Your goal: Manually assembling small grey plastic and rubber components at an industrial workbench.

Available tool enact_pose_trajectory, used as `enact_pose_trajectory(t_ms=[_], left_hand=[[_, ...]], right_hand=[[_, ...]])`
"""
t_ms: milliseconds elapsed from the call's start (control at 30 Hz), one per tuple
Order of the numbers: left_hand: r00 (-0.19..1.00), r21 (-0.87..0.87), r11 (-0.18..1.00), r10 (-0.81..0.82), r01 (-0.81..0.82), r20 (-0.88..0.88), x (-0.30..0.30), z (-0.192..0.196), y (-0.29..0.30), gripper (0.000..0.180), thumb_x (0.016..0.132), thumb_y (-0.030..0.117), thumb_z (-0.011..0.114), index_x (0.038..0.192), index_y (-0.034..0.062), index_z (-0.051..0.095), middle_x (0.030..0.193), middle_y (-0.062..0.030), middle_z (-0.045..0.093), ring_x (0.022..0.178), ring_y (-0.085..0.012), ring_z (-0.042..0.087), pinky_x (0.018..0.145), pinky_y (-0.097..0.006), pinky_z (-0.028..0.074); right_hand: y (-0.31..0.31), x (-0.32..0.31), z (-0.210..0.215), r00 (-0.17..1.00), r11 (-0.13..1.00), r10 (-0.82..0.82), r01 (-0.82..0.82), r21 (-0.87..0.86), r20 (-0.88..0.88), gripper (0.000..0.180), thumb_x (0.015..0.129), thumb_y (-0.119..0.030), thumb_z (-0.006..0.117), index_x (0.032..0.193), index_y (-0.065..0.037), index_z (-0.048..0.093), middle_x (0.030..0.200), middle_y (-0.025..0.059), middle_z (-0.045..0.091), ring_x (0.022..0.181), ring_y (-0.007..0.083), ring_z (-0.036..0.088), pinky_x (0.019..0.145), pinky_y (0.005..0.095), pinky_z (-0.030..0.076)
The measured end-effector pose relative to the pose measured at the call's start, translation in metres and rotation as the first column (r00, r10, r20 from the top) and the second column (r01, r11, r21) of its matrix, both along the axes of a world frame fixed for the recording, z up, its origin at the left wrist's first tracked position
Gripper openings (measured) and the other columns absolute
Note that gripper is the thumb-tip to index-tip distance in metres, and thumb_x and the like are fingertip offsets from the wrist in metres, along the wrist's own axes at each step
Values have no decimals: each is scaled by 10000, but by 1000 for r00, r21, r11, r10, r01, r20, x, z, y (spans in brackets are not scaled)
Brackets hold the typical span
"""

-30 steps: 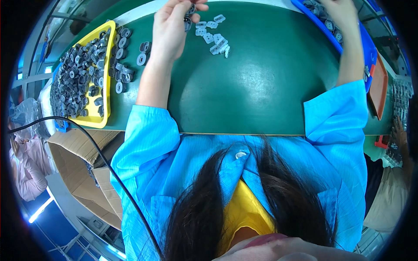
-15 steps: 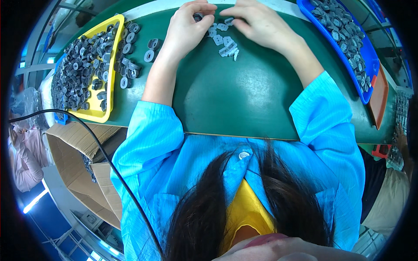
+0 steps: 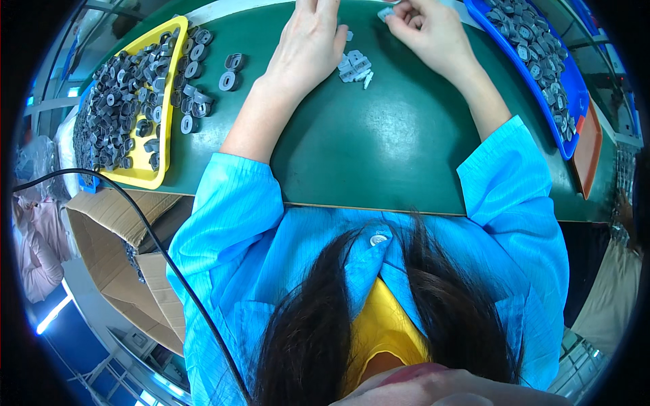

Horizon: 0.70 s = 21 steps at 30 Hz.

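Hands at far edge of green mat (image 3: 393,142). Left hand (image 3: 308,44) lies palm-down on mat, fingers together, fingertips cut off by frame; grip state cannot be told. Small pile of light grey parts (image 3: 354,66) sits on mat just right of left hand, between both hands. Right hand (image 3: 426,30) curled, fingertips pinched on one small grey piece (image 3: 386,11) beyond pile. Yellow tray (image 3: 145,177) w/ dark grey rings on mat's left; blue tray (image 3: 542,111) w/ grey parts on right. Cardboard box (image 3: 101,223) below yellow tray.
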State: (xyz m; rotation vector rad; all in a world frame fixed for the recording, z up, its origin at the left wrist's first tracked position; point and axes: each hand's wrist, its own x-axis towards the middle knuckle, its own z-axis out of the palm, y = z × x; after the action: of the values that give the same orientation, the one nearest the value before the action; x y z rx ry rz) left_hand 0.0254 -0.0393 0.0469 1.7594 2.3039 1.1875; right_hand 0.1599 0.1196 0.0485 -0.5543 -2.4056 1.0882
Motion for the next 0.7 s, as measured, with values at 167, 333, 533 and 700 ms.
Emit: enact_pose_trajectory(t_ms=[167, 333, 533, 700], left_hand=[[990, 148, 986, -57, 76, -125, 2, -24, 12, 578, 781, -7, 746, 1317, 13, 532, 1322, -245, 481, 1115, -428, 606, 908, -444, 534], [1000, 5, 1000, 2, -2, 21, 0, -19, 12, 276, 782, 66, 801, 1015, -43, 702, 1315, -213, 581, 1073, -388, 661, 891, -402, 557], [999, -107, 994, 3, -6, -32, -24, -29, 3, 440, 821, 235, 830, 1213, 64, 727, 1328, -100, 662, 1137, -259, 685, 972, -393, 542], [998, -37, 999, -11, 8, -61, -11, -27, 10, 393, 829, 213, 837, 1154, 51, 687, 1204, -120, 711, 1083, -301, 702, 932, -392, 559]], right_hand=[[12, -7, -19, 939, 786, 165, -310, -534, -302, 139, 928, -80, 747, 1022, 17, 715, 879, 47, 723, 737, 91, 653, 680, 237, 530], [7, -10, -37, 979, 807, 156, -204, -555, -133, 115, 918, -88, 760, 964, 15, 741, 837, 60, 732, 743, 100, 666, 675, 246, 532], [8, -10, -40, 997, 965, 61, -73, -251, -57, 106, 903, -86, 760, 941, 11, 744, 811, 46, 728, 722, 106, 657, 657, 255, 525], [13, -7, -25, 995, 795, 60, -95, -599, -77, 123, 897, -89, 774, 964, 7, 737, 800, 31, 714, 702, 105, 644, 648, 252, 518]])
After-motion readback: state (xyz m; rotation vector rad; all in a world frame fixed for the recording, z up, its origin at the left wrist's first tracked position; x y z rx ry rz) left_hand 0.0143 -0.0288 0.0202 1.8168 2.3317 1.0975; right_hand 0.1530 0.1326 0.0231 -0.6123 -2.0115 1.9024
